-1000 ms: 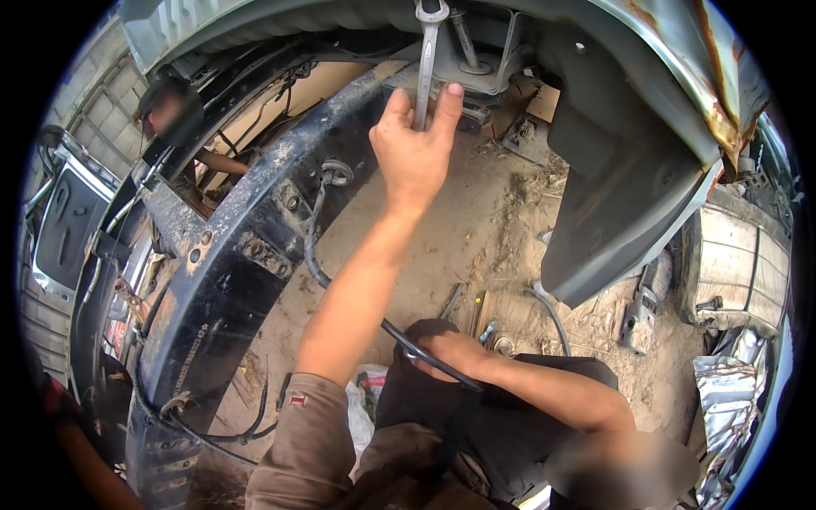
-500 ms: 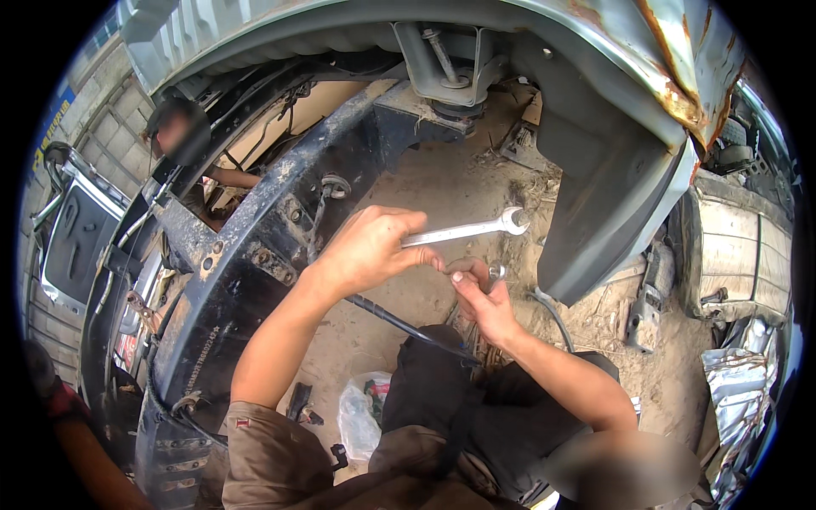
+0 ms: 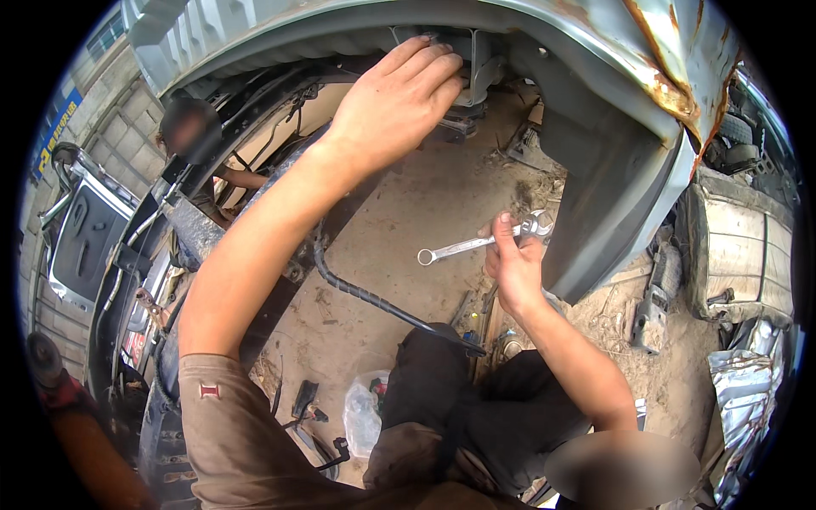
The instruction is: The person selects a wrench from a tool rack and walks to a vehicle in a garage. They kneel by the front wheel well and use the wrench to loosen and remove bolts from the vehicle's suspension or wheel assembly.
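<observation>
My left hand (image 3: 399, 98) reaches up to the grey bracket (image 3: 483, 64) under the body panel. Its fingers are closed round the top of an upright bolt (image 3: 437, 39), most of which they cover; the thumb is hidden. Lower and to the right, my right hand (image 3: 516, 263) grips a silver combination wrench (image 3: 459, 248). The ring end points left. Open jaws show beyond the fist, where a second wrench head seems to overlap; I cannot tell for certain.
A dark frame rail (image 3: 280, 293) curves along the left, with a black hose (image 3: 370, 299) before my knees. The grey panel (image 3: 586, 200) hangs at right. Another person (image 3: 191, 136) is beyond the rail. A plastic bag (image 3: 361, 416) lies on the dirt floor.
The wrench in my left hand has passed to my right hand. My left hand has risen to the bolt in the bracket; my right hand has moved slightly up and right.
</observation>
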Available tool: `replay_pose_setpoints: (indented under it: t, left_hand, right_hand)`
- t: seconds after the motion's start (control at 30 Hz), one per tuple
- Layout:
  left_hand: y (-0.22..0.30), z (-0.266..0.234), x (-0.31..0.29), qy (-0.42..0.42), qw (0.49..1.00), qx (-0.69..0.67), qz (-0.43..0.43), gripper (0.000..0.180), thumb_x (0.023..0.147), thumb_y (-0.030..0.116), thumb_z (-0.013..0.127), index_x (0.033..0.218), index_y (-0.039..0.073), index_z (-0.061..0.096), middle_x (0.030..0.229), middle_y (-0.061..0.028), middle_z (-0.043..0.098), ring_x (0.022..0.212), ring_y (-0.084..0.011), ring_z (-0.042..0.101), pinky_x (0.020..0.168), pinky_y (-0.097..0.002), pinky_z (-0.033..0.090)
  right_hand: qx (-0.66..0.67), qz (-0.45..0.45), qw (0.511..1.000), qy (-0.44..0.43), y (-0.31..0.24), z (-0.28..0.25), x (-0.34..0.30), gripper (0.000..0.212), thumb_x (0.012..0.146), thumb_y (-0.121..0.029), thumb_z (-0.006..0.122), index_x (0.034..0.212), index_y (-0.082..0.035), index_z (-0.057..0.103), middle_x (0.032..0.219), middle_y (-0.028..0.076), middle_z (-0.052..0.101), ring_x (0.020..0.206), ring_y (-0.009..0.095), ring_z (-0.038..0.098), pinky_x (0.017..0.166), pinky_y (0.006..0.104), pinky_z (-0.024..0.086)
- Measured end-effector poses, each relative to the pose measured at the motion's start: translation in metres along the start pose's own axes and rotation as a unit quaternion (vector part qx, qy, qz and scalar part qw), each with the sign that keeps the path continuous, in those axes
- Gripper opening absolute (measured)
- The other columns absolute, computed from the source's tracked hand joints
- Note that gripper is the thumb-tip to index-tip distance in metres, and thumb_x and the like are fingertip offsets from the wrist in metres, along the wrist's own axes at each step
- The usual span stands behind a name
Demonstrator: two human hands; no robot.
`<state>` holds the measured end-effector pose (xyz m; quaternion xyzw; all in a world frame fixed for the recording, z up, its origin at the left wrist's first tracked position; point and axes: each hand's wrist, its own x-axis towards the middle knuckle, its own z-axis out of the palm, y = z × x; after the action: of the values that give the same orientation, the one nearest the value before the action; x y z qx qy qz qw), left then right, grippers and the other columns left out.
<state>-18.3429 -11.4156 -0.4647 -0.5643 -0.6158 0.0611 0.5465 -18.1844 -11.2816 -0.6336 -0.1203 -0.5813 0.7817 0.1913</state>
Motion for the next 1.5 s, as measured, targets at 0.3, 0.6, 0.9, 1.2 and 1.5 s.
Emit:
replay_pose_setpoints:
  t: [0.3, 0.6, 0.9, 1.2, 1.5]
  left_hand:
    - [-0.023, 0.043, 0.018, -0.158, 0.985, -0.052, 0.040, 0.017, 0.083, 0.022, 0.061, 0.098, 0.017, 0.068, 0.089, -0.0012, 0.064, 0.101, -0.0174, 0.059, 0.097, -0.0394, 0.042]
    - [-0.041, 0.047, 0.029, -0.163, 0.976, -0.034, 0.139, 0.022, 0.075, 0.027, 0.060, 0.090, 0.013, 0.068, 0.092, -0.0070, 0.065, 0.098, -0.0258, 0.058, 0.093, -0.0408, 0.041]
    - [-0.032, 0.023, 0.023, -0.134, 0.978, 0.057, 0.148, 0.020, 0.077, 0.029, 0.059, 0.084, 0.011, 0.063, 0.084, -0.0057, 0.060, 0.088, -0.0220, 0.056, 0.085, -0.0410, 0.041]
    - [0.012, -0.044, -0.049, -0.156, 0.742, -0.494, -0.426, 0.029, 0.096, 0.022, 0.047, 0.108, 0.004, 0.065, 0.077, -0.0052, 0.060, 0.073, -0.0142, 0.058, 0.069, -0.0309, 0.048]
    - [0.110, -0.080, -0.057, 0.035, 0.366, -0.668, -0.648, 0.034, 0.099, 0.034, 0.045, 0.104, 0.006, 0.063, 0.087, -0.0010, 0.061, 0.079, -0.0086, 0.052, 0.064, -0.0247, 0.037]
  right_hand:
    - [-0.123, -0.030, 0.990, -0.058, -0.005, 0.002, -0.018, 0.042, 0.099, -0.042, 0.052, 0.084, -0.004, 0.064, 0.053, -0.007, 0.040, 0.048, 0.003, 0.032, 0.046, 0.0233, 0.026]
    - [-0.188, -0.004, 0.978, -0.085, 0.010, -0.001, -0.009, 0.042, 0.098, -0.038, 0.055, 0.082, -0.002, 0.066, 0.074, 0.001, 0.060, 0.075, 0.010, 0.051, 0.073, 0.0294, 0.043]
    - [-0.221, 0.042, 0.965, -0.136, 0.004, 0.008, -0.011, 0.039, 0.098, -0.036, 0.056, 0.080, -0.003, 0.066, 0.068, 0.001, 0.056, 0.070, 0.009, 0.049, 0.066, 0.0288, 0.042]
    - [-0.289, 0.017, 0.947, -0.140, 0.025, -0.002, 0.016, 0.043, 0.098, -0.038, 0.053, 0.081, -0.001, 0.066, 0.073, 0.004, 0.061, 0.075, 0.013, 0.053, 0.073, 0.0317, 0.043]
    - [-0.400, 0.020, 0.900, -0.171, 0.084, 0.009, 0.067, 0.046, 0.094, -0.041, 0.055, 0.093, 0.003, 0.068, 0.080, 0.017, 0.068, 0.079, 0.029, 0.065, 0.077, 0.0373, 0.048]
